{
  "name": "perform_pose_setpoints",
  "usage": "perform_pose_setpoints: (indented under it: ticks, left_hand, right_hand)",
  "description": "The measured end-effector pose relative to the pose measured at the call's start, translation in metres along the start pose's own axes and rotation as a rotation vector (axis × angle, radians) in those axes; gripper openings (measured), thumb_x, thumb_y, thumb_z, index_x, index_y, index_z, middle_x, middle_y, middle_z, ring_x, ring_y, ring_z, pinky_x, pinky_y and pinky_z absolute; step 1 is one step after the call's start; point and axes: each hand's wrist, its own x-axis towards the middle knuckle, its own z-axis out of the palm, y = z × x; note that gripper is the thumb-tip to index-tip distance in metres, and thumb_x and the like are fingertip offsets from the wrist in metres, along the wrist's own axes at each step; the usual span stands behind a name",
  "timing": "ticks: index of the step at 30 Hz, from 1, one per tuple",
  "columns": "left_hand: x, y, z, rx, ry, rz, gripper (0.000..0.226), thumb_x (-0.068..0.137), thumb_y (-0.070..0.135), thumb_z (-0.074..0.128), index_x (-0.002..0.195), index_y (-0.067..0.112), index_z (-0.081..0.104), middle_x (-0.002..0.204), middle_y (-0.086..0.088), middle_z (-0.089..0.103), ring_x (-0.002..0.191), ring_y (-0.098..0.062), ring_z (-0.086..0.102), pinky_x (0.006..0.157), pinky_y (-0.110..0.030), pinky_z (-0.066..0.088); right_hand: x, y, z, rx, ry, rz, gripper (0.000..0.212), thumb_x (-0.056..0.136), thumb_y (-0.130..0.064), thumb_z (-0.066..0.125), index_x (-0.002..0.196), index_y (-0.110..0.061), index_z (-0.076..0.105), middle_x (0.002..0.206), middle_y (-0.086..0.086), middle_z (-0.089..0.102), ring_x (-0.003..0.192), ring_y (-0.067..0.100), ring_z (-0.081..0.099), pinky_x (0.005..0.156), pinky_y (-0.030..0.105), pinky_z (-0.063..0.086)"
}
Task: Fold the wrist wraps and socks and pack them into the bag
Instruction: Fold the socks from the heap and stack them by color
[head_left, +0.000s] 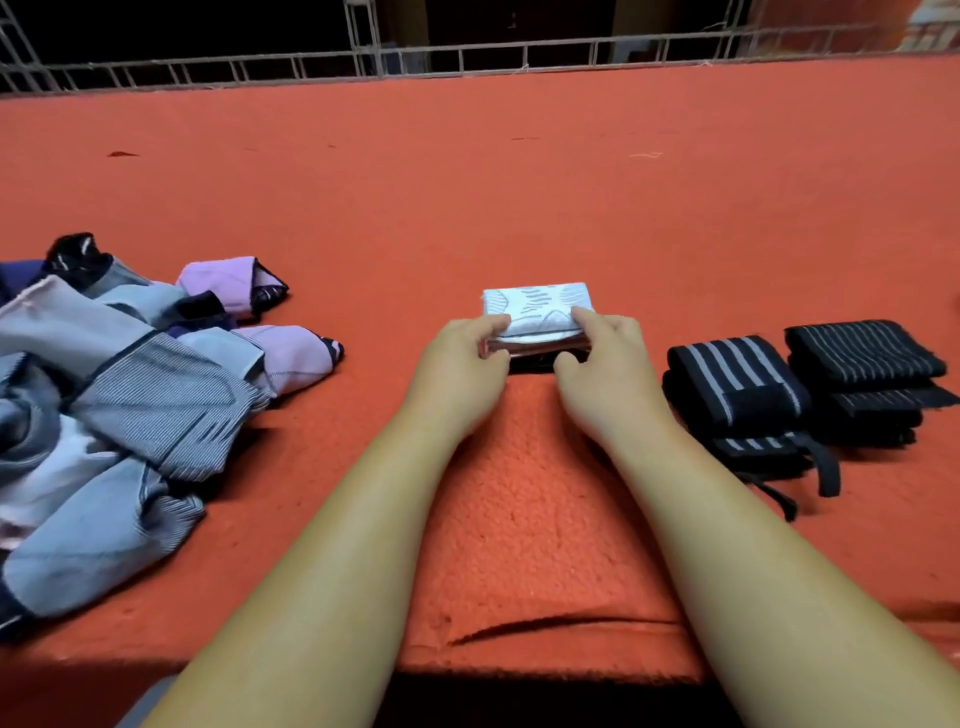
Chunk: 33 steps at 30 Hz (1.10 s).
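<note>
1. Centre frame: the left hand (462, 358) and right hand (602, 358) pinch the near edge of a folded white sock with a grey line pattern (535, 306). Their fingers (491, 325) curl over it on the orange-red fleece-covered bench (519, 182).
2. The fold looks thick and springy. A slack pinch on lifting could let it spring open, and the reddish and black layers beneath might slip out.
3. A careless sweep rightward could topple the two stacks of folded black striped wrist wraps (737, 384), whose loose straps trail toward the lower edge.
4. At left, the heap of unfolded grey and lilac socks (130, 389) is cut off by the frame edge, so its count is unclear.
5. No bag is in view. What the layers under the white sock are cannot be told, because the hands cover their near corners.
</note>
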Motion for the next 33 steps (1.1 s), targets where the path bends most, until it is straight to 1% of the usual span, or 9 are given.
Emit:
perform_pose_setpoints:
  ticks: [6,11,13,20,22,24,27,30,33]
  left_hand:
    - [-0.009,0.005,-0.009,0.018,0.021,0.000,0.051,0.097,0.012,0.063,0.147,0.022,0.062,0.142,-0.006,0.061,0.132,-0.019,0.056,0.095,-0.010,0.029]
    - [-0.030,0.010,-0.027,-0.005,0.027,-0.008,0.035,0.098,0.020,0.064,0.132,0.025,0.068,0.133,0.000,0.064,0.116,-0.020,0.065,0.101,-0.035,0.050]
    - [-0.044,0.011,-0.038,0.014,0.025,-0.001,0.033,0.098,0.021,0.063,0.131,0.026,0.068,0.133,0.003,0.064,0.112,-0.021,0.066,0.100,-0.040,0.054]
    - [-0.089,-0.007,-0.084,0.210,0.108,0.106,0.027,0.098,0.014,0.062,0.124,0.020,0.069,0.118,0.005,0.057,0.078,-0.003,0.058,0.080,-0.022,0.035]
    - [-0.099,-0.014,-0.097,0.315,0.145,0.132,0.029,0.096,0.011,0.062,0.123,0.019,0.070,0.122,0.002,0.060,0.092,-0.013,0.059,0.091,-0.027,0.040]
    - [-0.107,-0.021,-0.112,0.533,0.225,0.183,0.032,0.090,0.006,0.062,0.118,0.016,0.071,0.123,-0.005,0.063,0.111,-0.029,0.055,0.095,-0.043,0.048]
    - [-0.115,-0.039,-0.139,0.830,0.374,0.163,0.033,0.077,0.001,0.067,0.108,0.008,0.069,0.117,-0.012,0.061,0.107,-0.040,0.051,0.078,-0.051,0.047]
    - [-0.120,-0.062,-0.157,0.951,0.409,-0.023,0.034,0.074,0.008,0.075,0.107,0.005,0.067,0.115,-0.019,0.057,0.105,-0.041,0.048,0.081,-0.052,0.043]
    - [-0.122,-0.075,-0.163,0.967,0.400,-0.055,0.026,0.074,0.011,0.078,0.098,0.005,0.069,0.107,-0.017,0.059,0.102,-0.041,0.049,0.081,-0.053,0.045]
  right_hand:
    - [-0.012,-0.004,-0.006,0.043,0.033,0.010,0.062,0.097,-0.016,0.058,0.158,-0.026,0.047,0.163,0.007,0.030,0.137,0.023,0.052,0.114,0.031,0.038]
    - [-0.036,-0.015,-0.015,0.088,0.094,-0.058,0.047,0.098,-0.014,0.056,0.144,-0.019,0.058,0.149,0.003,0.039,0.126,0.017,0.056,0.105,0.021,0.037]
    - [-0.048,-0.018,-0.015,0.103,0.096,-0.094,0.040,0.097,-0.013,0.056,0.137,-0.017,0.061,0.140,0.001,0.043,0.120,0.018,0.060,0.109,0.026,0.042]
    - [-0.084,-0.022,-0.010,0.110,0.039,-0.233,0.027,0.093,-0.008,0.061,0.115,-0.019,0.073,0.119,-0.004,0.057,0.100,0.014,0.060,0.091,0.017,0.036]
    - [-0.093,-0.024,-0.007,0.127,0.004,-0.258,0.023,0.094,-0.008,0.060,0.106,-0.022,0.074,0.113,-0.005,0.062,0.087,0.005,0.057,0.084,0.019,0.036]
    - [-0.102,-0.026,-0.002,0.145,-0.027,-0.295,0.021,0.094,-0.008,0.061,0.099,-0.024,0.075,0.106,-0.005,0.064,0.085,0.000,0.057,0.080,0.021,0.036]
    - [-0.111,-0.026,0.008,0.133,-0.084,-0.367,0.022,0.093,-0.006,0.063,0.097,-0.024,0.075,0.101,-0.007,0.065,0.085,0.002,0.054,0.084,0.023,0.040]
    - [-0.111,-0.025,0.014,0.088,-0.100,-0.405,0.022,0.092,-0.006,0.065,0.096,-0.025,0.075,0.100,-0.008,0.065,0.092,0.006,0.057,0.087,0.026,0.043]
    - [-0.110,-0.025,0.014,0.092,-0.091,-0.396,0.023,0.092,-0.005,0.065,0.095,-0.025,0.076,0.098,-0.009,0.065,0.090,0.005,0.056,0.082,0.020,0.038]
